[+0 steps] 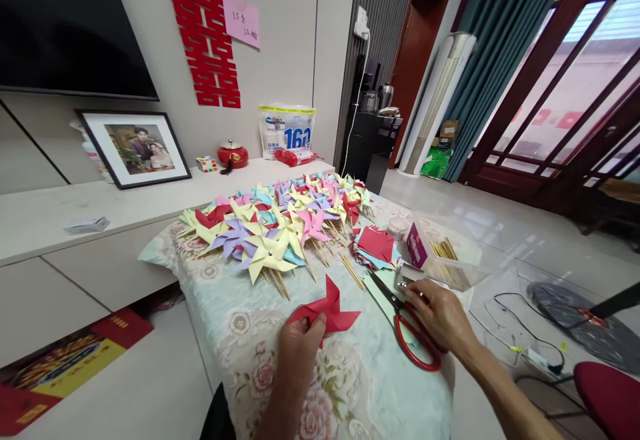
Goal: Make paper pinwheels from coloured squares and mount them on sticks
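My left hand (305, 347) pinches a red paper pinwheel (333, 310) at its centre, just above the tablecloth. My right hand (437, 310) is at a small box (409, 275) with shiny bits at its edge; thumb and fingers are drawn together, and what they hold is too small to make out. Beneath that hand lie scissors (407, 323) with red handles, their blades toward the paper stack. A stack of square paper sheets (375, 245), red on top, sits beyond the scissors. Finished pinwheels (270, 253) in yellow, purple, pink and red are heaped on sticks at the far side.
Loose wooden sticks (353, 271) lie before the paper stack. A clear plastic bin (470, 270) holding more sticks stands at the table's right edge. Behind is a white cabinet (135, 213) with a framed photo (137, 183). A fan base and cables are on the floor at right.
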The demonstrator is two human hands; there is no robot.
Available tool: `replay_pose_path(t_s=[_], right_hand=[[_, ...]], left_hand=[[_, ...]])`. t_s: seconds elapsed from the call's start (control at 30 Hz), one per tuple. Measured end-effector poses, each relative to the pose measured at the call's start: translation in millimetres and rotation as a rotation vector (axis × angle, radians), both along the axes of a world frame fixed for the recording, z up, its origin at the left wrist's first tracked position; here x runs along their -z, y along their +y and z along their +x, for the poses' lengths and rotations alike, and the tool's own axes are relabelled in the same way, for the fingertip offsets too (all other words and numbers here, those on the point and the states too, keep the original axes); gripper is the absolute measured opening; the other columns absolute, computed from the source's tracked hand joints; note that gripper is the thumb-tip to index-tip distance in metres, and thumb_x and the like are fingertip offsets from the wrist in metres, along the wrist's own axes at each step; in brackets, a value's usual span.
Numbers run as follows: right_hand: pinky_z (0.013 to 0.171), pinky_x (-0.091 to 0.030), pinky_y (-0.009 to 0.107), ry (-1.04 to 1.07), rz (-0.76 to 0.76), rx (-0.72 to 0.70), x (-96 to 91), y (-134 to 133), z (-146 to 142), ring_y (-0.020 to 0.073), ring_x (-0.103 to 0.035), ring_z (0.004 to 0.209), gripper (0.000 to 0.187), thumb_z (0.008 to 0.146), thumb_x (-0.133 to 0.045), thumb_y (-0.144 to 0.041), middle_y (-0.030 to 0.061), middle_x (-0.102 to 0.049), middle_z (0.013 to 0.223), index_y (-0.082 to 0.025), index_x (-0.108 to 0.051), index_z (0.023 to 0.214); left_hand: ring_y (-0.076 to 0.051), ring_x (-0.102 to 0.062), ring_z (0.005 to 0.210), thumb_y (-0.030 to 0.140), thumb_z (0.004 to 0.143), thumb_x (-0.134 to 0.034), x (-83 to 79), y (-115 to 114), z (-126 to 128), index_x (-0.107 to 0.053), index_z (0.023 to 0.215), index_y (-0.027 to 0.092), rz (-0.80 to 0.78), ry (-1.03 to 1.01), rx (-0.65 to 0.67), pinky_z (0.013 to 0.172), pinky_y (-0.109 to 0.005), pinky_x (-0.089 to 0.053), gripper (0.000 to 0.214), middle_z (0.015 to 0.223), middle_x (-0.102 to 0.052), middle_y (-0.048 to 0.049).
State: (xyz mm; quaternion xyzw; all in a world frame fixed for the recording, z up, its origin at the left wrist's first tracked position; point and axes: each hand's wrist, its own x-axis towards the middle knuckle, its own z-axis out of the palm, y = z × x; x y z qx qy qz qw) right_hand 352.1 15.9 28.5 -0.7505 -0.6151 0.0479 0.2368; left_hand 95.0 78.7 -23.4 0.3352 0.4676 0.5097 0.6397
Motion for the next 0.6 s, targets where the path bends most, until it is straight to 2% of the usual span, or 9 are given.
replay_pose_path(t_s=[0.07, 0.13, 0.27, 0.43, 0.6], right_hand=[[0.073, -0.043, 0.031, -0.112, -0.074, 0.008, -3.6, 0.4, 21.4, 0.0226, -0.063, 0.080, 0.028, 0.096, -0.043, -0.025, 0.0078, -0.068, 0.088, -0.019, -0.069, 0.089], [0.071, -0.041, 0.030, -0.188, -0.130, -0.003, -3.8, 5.0, 30.8, 0.0216, -0.063, 0.078, 0.028, 0.094, -0.043, -0.020, 0.0075, -0.067, 0.086, -0.019, -0.070, 0.087], [0.068, -0.038, 0.026, -0.307, -0.205, -0.028, -2.2, 22.5, 27.1, 0.0199, -0.063, 0.081, 0.025, 0.092, -0.047, -0.015, 0.0074, -0.067, 0.093, -0.019, -0.071, 0.087], [0.067, -0.037, 0.026, -0.405, -0.287, -0.024, -5.0, 45.7, 22.6, 0.0220, -0.067, 0.087, 0.024, 0.087, -0.049, -0.009, 0.0122, -0.071, 0.097, -0.017, -0.072, 0.089], [0.067, -0.039, 0.028, -0.444, -0.354, -0.022, -8.9, 57.3, 22.1, 0.0252, -0.070, 0.089, 0.026, 0.084, -0.051, -0.008, 0.0152, -0.075, 0.096, -0.015, -0.075, 0.092]], left_hand=[[-0.019, -0.063, 0.054, 0.029, 0.056, -0.079, -5.0, -1.5, 0.3, -0.073, 0.064, 0.017, -0.016, 0.007, 0.014, 0.052, -0.026, -0.050, 0.016, 0.057, -0.071, -0.0016], [-0.020, -0.064, 0.054, 0.029, 0.056, -0.080, -9.3, -3.3, 0.6, -0.074, 0.065, 0.017, -0.013, 0.015, 0.020, 0.052, -0.026, -0.050, 0.016, 0.053, -0.069, -0.0011], [-0.021, -0.065, 0.055, 0.028, 0.056, -0.081, -12.9, -6.5, 1.4, -0.074, 0.067, 0.017, 0.012, 0.007, 0.004, 0.054, -0.027, -0.051, 0.017, 0.048, -0.066, -0.0005], [-0.021, -0.064, 0.053, 0.028, 0.054, -0.082, -11.6, -6.0, 1.0, -0.074, 0.066, 0.017, -0.019, -0.007, 0.032, 0.051, -0.027, -0.049, 0.018, 0.050, -0.068, -0.0017], [-0.023, -0.069, 0.063, 0.028, 0.054, -0.081, -10.8, -4.4, 1.6, -0.076, 0.069, 0.014, 0.009, -0.039, 0.052, 0.062, -0.029, -0.054, 0.021, 0.056, -0.072, -0.0042]])
